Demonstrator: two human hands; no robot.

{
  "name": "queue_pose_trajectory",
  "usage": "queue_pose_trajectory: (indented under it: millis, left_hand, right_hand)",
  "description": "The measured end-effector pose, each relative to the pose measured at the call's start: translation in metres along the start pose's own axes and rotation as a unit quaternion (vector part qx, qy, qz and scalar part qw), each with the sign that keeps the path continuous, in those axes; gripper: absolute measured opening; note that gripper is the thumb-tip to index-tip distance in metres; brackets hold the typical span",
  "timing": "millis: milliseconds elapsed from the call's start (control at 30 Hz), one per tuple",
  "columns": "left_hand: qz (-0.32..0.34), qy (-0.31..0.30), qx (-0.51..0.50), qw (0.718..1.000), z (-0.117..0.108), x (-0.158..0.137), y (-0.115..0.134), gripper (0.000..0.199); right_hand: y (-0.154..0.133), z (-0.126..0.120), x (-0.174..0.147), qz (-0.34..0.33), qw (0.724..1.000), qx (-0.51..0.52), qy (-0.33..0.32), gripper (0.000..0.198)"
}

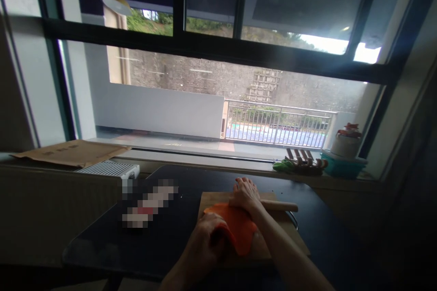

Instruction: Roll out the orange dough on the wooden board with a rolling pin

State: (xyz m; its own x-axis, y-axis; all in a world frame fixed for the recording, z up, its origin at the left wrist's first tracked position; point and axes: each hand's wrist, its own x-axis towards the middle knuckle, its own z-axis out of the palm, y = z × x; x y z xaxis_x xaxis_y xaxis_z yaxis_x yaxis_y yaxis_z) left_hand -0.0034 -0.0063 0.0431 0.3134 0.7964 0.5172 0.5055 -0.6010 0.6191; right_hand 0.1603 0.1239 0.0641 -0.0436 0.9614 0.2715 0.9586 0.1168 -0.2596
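Note:
A thin orange sheet point(237, 225), which looks like rolled-out clay or dough, lies on a wooden board point(203, 200). My left hand point(210, 232) has its fingers curled around the near left edge of the sheet, and that edge is lifted and bent. At the far side of the board, my right hand point(246, 193) rests with its fingers stretched out and spread. A wooden rolling pin point(282, 205) sticks out to the right from beside my right wrist. Its left end is hidden by the hand and forearm.
The board lies on a dark table point(164, 245). A blurred-out object point(150, 204) is to the left. By the window stand a brown paper package point(73, 153), a white radiator-like unit point(112, 169), a teal container point(344, 163) and a dark slatted item point(302, 161).

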Motion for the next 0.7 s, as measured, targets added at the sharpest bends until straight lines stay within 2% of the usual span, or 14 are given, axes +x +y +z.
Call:
queue_pose_trajectory:
  millis: [100, 200, 300, 400, 533, 633, 700]
  left_hand:
    - [0.021, 0.05, 0.068, 0.996, 0.0, -0.011, -0.017, 0.049]
    - [0.062, 0.084, 0.18, 0.978, -0.001, -0.022, -0.028, 0.055]
    - [0.08, 0.079, 0.264, 0.958, -0.001, -0.024, -0.019, 0.051]
    - [0.041, 0.075, 0.298, 0.951, -0.003, -0.017, 0.006, 0.051]
    - [-0.03, 0.047, 0.284, 0.957, -0.012, -0.006, 0.029, 0.046]
    - [-0.037, 0.025, 0.19, 0.981, -0.021, 0.002, 0.025, 0.035]
    - [-0.023, 0.047, 0.1, 0.994, -0.024, 0.007, 0.015, 0.029]
  right_hand:
    - [0.006, 0.0, 0.012, -0.005, 1.0, 0.021, 0.019, 0.033]
    - [0.014, 0.0, 0.001, -0.017, 0.999, 0.025, 0.015, 0.031]
    - [0.016, -0.001, -0.018, -0.043, 0.999, -0.008, -0.004, 0.033]
    - [0.015, -0.005, -0.025, -0.036, 0.998, -0.041, -0.013, 0.04]
    - [0.023, -0.011, -0.015, -0.02, 0.999, -0.047, -0.017, 0.045]
    - [0.039, -0.016, -0.005, -0.012, 0.999, -0.041, -0.025, 0.04]
    - [0.05, -0.022, -0.001, -0.005, 0.999, -0.034, -0.016, 0.04]
